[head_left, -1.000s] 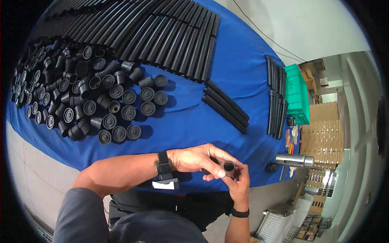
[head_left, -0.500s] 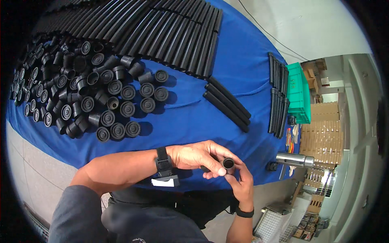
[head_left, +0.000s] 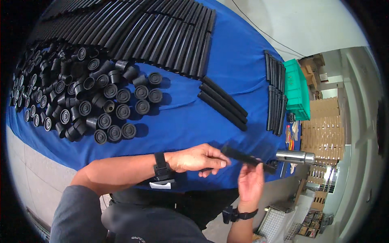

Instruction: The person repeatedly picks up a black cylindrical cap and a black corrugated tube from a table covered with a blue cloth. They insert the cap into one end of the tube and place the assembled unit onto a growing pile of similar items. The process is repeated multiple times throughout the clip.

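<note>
Blue cloth (head_left: pixel 174 133) spreads ahead & L of grip of R hand (head_left: pixel 250 182). Blk tube rows (head_left: pixel 162 42) far ahead-L of that grip; blk cap pile (head_left: pixel 109 91) well L & ahead. Green crate (head_left: pixel 297 91) ahead-R of it. 3 loose tubes (head_left: pixel 223 103) ahead, slightly L. L hand (head_left: pixel 202 158) just L of grip, fingers curled, thumb nr index; can't tell if it's holding anything. R thumb & fingers clamped on blurred, tilted blk tube (head_left: pixel 242 156), one end twd L hand. Metal cylinder (head_left: pixel 295 157) to grip's R, nr tube's other end.
</note>
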The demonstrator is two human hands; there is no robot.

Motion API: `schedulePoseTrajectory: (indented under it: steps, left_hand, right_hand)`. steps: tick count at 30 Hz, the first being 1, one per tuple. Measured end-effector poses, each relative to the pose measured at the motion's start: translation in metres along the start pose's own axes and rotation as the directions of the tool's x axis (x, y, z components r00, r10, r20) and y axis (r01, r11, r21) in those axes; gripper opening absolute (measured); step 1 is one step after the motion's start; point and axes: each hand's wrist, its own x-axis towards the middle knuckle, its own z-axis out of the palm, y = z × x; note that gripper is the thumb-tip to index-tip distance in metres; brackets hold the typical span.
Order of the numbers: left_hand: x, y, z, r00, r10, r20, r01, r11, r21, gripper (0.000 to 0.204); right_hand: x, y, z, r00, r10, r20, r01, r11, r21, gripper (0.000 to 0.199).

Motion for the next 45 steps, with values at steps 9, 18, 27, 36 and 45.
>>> schedulePoseTrajectory:
  steps: [9,18,27,36,45]
  left_hand:
    - [-0.001,-0.002,-0.002,0.988,0.151,0.017,-0.151,0.988,0.029,0.043]
    - [-0.003,0.002,-0.002,0.984,0.163,0.072,-0.163,0.987,-0.011,0.045]
    - [-0.007,0.005,-0.003,0.966,0.144,0.213,-0.115,0.983,-0.143,0.057]
    - [-0.007,0.006,-0.004,0.966,0.133,0.222,-0.09,0.977,-0.194,0.056]
    - [-0.004,0.006,-0.006,0.961,0.135,0.243,-0.089,0.978,-0.191,0.051]
  right_hand:
    - [-0.013,0.04,-0.001,0.886,0.437,-0.153,-0.443,0.897,-0.006,0.036]
    - [0.002,0.031,0.004,0.79,-0.21,0.577,0.557,-0.149,-0.817,0.044]
    - [0.002,0.003,-0.02,0.901,0.206,0.381,0.267,0.426,-0.864,0.041]
    - [0.009,0.005,-0.035,0.867,0.247,0.432,0.298,0.437,-0.849,0.046]
    - [0.004,0.008,-0.031,0.874,0.242,0.422,0.276,0.467,-0.84,0.041]
